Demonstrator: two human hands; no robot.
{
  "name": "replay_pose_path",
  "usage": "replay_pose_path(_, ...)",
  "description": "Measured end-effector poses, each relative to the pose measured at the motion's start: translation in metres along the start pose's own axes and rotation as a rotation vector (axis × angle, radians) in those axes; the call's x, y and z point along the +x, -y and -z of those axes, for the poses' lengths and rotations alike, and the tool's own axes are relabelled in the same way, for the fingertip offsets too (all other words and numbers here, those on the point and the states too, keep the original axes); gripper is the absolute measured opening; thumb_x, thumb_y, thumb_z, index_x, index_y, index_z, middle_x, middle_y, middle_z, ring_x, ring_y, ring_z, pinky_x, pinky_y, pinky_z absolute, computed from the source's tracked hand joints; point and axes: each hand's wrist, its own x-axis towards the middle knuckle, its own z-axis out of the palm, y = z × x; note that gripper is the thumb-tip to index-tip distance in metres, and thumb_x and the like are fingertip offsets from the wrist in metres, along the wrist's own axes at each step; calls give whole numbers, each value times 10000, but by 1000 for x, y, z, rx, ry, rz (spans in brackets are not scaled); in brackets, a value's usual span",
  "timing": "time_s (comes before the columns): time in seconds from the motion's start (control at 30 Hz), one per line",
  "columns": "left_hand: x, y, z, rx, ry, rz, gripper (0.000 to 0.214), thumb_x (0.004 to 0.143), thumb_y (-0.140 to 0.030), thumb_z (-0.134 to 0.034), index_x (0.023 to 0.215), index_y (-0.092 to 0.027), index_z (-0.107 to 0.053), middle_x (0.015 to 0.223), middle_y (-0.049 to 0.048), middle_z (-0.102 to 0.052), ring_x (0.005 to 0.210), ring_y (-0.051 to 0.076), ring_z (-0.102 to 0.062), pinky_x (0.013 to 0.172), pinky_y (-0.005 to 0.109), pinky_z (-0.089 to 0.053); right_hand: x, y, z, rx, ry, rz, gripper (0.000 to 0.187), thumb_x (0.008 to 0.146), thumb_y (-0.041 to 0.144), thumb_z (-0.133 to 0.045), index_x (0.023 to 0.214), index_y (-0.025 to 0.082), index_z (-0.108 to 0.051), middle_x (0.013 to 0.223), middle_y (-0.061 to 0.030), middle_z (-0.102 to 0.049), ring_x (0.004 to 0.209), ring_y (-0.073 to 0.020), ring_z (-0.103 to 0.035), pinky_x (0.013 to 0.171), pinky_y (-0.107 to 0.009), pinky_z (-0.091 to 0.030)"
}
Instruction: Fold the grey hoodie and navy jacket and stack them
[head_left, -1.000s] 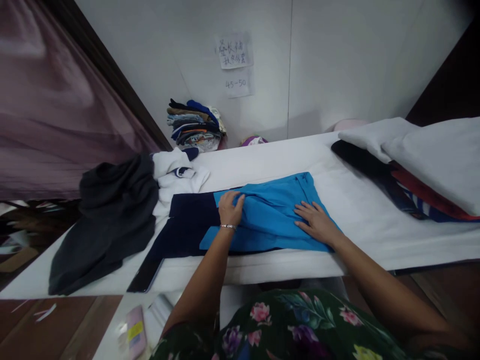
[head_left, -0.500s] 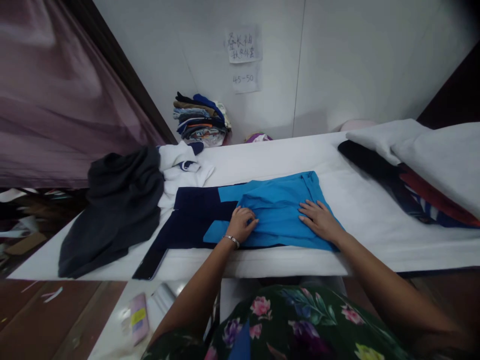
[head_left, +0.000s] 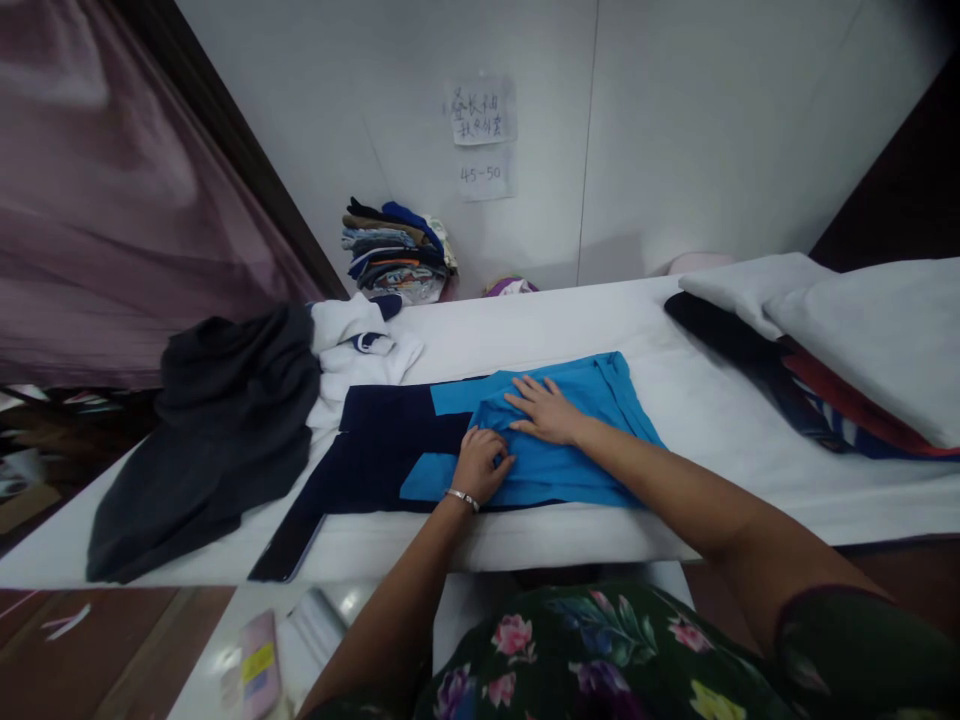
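A navy and bright blue long-sleeved top (head_left: 405, 425) lies folded on the white-covered table (head_left: 510, 335), its bright blue part creased and turned over toward the right. My left hand (head_left: 482, 466) rests at the inner edge of the bright blue cloth, its fingers bent and closed on the fabric. Just above and to the right of it, my right hand (head_left: 550, 410) lies flat on the blue cloth with the fingers spread. A dark flat slab with a shiny edge, like a phone (head_left: 289, 548), sticks out below the navy part at the table's front edge.
On the left lie a dark grey garment (head_left: 225, 420) and a white garment (head_left: 352, 350). A stack of folded clothes (head_left: 397, 250) stands behind the table. More clothes (head_left: 832, 395) lie under a white cloth (head_left: 877, 320) at right. Handwritten papers (head_left: 481, 112) hang on the wall.
My right hand has moved left and away from me across the blue cloth, from its right side to near my left hand. My left hand stays in place on the cloth.
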Motion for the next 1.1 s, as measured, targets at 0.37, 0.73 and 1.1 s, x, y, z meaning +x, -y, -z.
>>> replay_pose_path(0.37,10,-20,4,70,-96,87,135,837,-290,-558,725,-231,-607,792,22,-660,858,208,-606,1036,453,-333,9,-9,-32,43,72,-43,636,921,577,-373,1451,225,-364,1554,-110,-238,1435,-293,-170,1128,-573,-120)
replay_pose_path(0.73,31,-12,-27,467,69,173,592,906,-539,-400,1372,-181,-470,1465,108,-425,1392,289,-300,1136,517,-192,2,-38,-7,234,86,-56,469,865,422,-549,1294,236,-581,1460,-77,-427,1382,-281,-323,1129,-495,-253)
replay_pose_path(1.1,29,-10,-29,486,31,146,615,910,-551,-366,1371,-161,-476,1462,104,-430,1391,291,-300,1140,506,-176,-135,-115,25,1140,-444,-1025,629,804,405,-637,1368,195,-450,1340,-125,-560,1185,-271,-565,899,-410,-537)
